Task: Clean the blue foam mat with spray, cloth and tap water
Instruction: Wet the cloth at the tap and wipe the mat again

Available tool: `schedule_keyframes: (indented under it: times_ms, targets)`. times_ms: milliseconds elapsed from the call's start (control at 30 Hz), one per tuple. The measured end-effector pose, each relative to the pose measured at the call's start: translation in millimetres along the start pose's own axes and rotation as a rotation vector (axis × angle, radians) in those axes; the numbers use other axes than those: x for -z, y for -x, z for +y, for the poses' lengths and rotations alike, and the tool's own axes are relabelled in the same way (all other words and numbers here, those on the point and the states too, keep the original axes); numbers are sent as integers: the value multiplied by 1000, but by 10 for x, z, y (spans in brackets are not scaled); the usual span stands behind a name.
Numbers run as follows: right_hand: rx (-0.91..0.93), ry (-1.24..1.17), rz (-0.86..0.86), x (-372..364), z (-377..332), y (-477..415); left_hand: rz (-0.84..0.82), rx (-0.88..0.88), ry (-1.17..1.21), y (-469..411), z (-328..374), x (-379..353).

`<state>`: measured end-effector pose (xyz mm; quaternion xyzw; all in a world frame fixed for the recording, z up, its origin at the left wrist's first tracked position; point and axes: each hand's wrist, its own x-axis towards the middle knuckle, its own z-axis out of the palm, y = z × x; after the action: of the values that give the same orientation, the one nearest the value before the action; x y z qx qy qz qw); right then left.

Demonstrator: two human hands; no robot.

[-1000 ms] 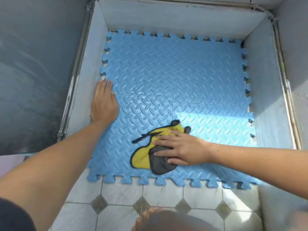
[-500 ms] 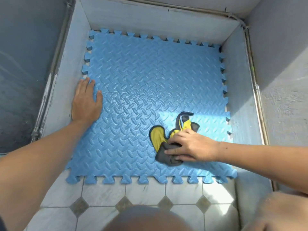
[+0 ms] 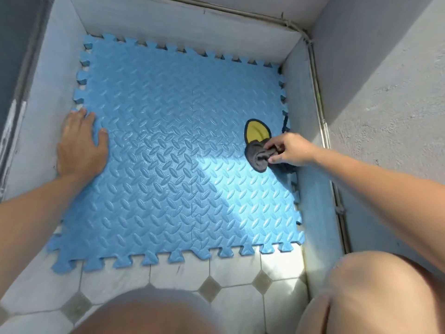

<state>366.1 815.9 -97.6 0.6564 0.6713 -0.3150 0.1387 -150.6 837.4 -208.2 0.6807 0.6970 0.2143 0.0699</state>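
Blue foam mat (image 3: 168, 169) lies under right hand (image 3: 291, 150) gripping cloth (image 3: 255, 157).

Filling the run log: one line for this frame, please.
phase: cloth wipe | left hand: flat on blue foam mat, left edge | right hand: grips cloth near right edge

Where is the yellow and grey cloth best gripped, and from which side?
Probably the cloth by its bunched grey end, from above and the right, where the right hand pinches it: those folds stand proud of the blue foam mat, while the yellow flap lies flat.
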Motion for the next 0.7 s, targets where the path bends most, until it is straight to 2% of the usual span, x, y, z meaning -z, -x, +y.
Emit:
schedule_keyframes:
  times_ms: [133, 233, 300, 367, 433, 500, 567, 633, 700]
  targets:
    - [158, 112, -402, -249, -428, 263, -13, 12, -1, 2, 6, 5]
    - [338, 230, -617, -673, -665, 485, -10, 32, 6, -5, 14, 3]
    - [422, 312, -698, -850, -694, 590, -9, 29, 13, 4, 27, 6]
    - [532, 398, -691, -903, -689, 666, -8, 22, 19, 8, 34, 15]
    - [653, 469, -592, -894, -660, 686, -11, 27, 9, 16, 39, 25]
    - [646, 445, -387, -766, -598, 579, -21, 31, 15, 22, 72, 41]
    - [504, 337, -80, -516, -511, 300, -27, 43, 15, 24, 94, 55]
    - [265, 171, 198, -195, -379, -43, -28, 58, 14, 26, 107, 64]
    - [47, 65, 302, -9, -215, -303, -36, 67, 9, 32, 112, 68]
